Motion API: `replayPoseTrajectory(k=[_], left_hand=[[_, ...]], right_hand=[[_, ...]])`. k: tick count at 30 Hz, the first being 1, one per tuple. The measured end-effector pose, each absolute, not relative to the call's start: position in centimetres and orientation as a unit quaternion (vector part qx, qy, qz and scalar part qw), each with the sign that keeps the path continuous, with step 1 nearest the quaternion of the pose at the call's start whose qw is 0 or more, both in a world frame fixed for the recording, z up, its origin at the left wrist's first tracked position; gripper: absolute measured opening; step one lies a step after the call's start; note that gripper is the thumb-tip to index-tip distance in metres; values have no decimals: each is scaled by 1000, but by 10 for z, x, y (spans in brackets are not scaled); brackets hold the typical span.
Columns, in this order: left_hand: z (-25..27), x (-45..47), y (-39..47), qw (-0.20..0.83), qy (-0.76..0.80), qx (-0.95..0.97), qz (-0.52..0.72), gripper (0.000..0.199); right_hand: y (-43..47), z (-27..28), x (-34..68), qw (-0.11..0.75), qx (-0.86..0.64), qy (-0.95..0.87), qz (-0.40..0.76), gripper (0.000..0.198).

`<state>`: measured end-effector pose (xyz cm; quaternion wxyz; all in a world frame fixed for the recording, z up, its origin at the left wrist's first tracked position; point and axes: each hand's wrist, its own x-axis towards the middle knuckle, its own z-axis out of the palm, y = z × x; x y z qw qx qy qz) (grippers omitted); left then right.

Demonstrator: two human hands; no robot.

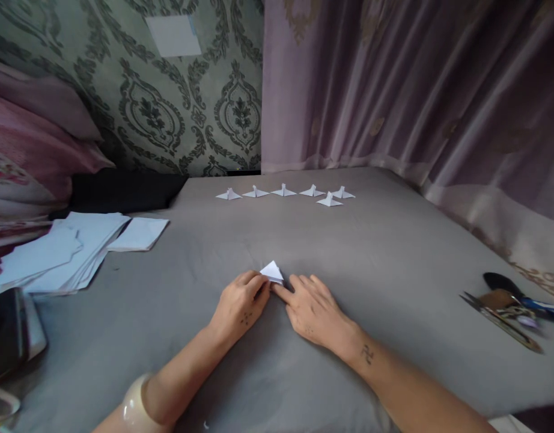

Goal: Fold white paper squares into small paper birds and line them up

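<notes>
A small white folded paper [272,271] with a triangular top lies in front of me on the grey cloth. At its lower left edge, my left hand [242,300] pinches it between thumb and fingertips. My right hand [315,310] is palm down at the lower right side, one digit reaching to the paper's bottom edge and the other fingers bent. The fingertips partly cover the lower folds. Farther back stands a row of several white folded paper figures [283,190], with one figure [330,199] set slightly forward at the right.
White paper sheets [90,240] and a smaller paper stack [139,234] lie at the left, near a dark phone-like device [6,331]. Scissors [502,322] and other small items are at the right. A purple curtain [349,90] hangs behind the grey cloth surface [205,240].
</notes>
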<state>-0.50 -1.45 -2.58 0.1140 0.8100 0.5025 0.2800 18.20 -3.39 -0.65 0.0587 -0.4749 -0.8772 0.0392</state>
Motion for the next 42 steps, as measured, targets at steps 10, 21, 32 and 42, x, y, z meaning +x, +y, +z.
replayPoseTrajectory(k=[10, 21, 32, 42], left_hand=[[-10, -3, -14, 227, 614, 666, 357, 8], [-16, -8, 0, 533, 610, 382, 445, 7], [-16, -24, -10, 42, 537, 724, 431, 33], [-17, -26, -8, -32, 486, 839, 244, 41]], right_hand=[[-31, -8, 179, 100, -497, -860, 53, 41], [-4, -18, 165, 188, -419, -888, 8, 18], [25, -19, 145, 98, -329, -935, -84, 13], [33, -11, 149, 102, -298, -945, -82, 30]])
